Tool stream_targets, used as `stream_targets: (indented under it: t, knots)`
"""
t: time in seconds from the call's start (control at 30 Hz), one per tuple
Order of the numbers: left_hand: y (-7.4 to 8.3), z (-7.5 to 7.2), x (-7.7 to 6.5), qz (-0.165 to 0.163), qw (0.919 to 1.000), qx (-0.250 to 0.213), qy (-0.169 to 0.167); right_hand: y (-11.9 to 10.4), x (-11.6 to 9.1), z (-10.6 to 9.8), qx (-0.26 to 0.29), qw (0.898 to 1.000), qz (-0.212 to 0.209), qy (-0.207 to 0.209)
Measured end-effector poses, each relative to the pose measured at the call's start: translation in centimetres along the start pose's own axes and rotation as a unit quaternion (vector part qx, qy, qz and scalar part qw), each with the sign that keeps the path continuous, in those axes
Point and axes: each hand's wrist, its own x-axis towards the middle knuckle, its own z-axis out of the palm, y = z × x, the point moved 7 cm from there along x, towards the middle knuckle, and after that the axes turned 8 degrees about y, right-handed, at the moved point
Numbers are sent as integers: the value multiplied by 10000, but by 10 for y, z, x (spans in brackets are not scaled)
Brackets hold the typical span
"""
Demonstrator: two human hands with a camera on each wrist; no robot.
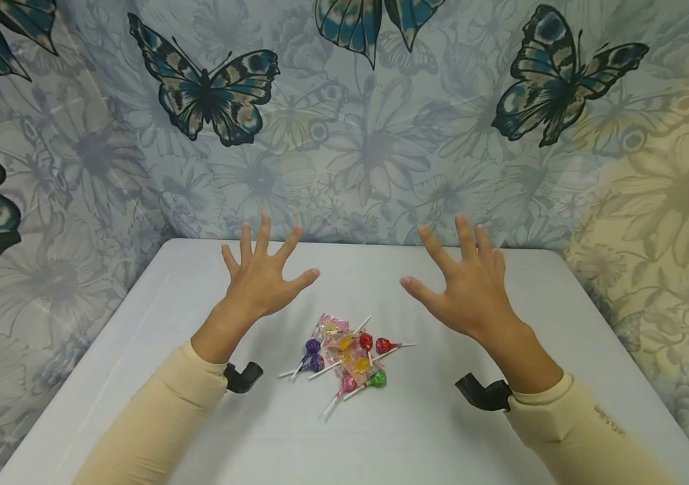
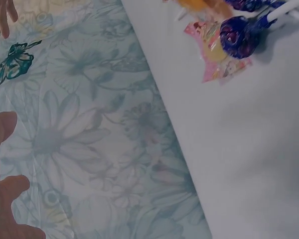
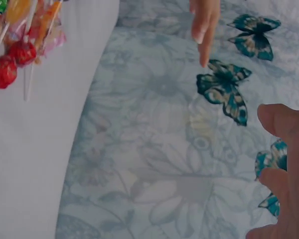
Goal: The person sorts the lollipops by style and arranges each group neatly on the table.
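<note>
A small heap of wrapped lollipops lies mid-table in the head view: purple lollipops (image 1: 313,355) at its left, red lollipops (image 1: 383,345) at its right, a green lollipop (image 1: 377,378) and a pink lollipop (image 1: 348,384) nearest me. Yellow-orange lollipops (image 1: 357,364) in clear pink-printed wrappers fill the middle. My left hand (image 1: 263,279) is raised beyond the heap on the left, fingers spread, holding nothing. On the other side my right hand (image 1: 471,286) is held up likewise, its fingers splayed and free of any thing. Both wrist views show only parts of the hands, apart from the lollipops.
The white table (image 1: 229,438) meets a wall covering (image 1: 374,155) with flowers and blue butterflies along its far edge. Patterned covering also stands at the left and right sides. Black curved pieces (image 1: 244,378) project from both sleeve cuffs.
</note>
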Motion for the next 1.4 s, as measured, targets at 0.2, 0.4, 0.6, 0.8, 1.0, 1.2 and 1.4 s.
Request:
stream_targets:
  t: [0.2, 0.4, 0.6, 0.8, 1.0, 1.2, 1.4]
  knots:
    - [0, 18, -8, -27, 10000, -80, -33, -5, -11, 17, 291, 9992, -260, -25]
    - [3, 36, -15, -27, 9997, -140, -222, -9, -23, 34, 380, 9983, -406, -157]
    - [8, 54, -19, 63, 9994, -221, -274, -14, -35, 54, 544, 9963, -560, -360]
    - [11, 74, -27, 190, 9982, -479, -295, -22, -48, 76, 767, 9907, -972, -560]
    - [11, 90, -36, 247, 9967, -714, -290, -30, -59, 95, 898, 9845, -1341, -687]
    - [11, 101, -45, 296, 9954, -801, -435, -35, -66, 110, 1078, 9792, -1497, -849]
    - [11, 107, -49, 335, 9951, -784, -495, -39, -72, 119, 1434, 9740, -1539, -844]
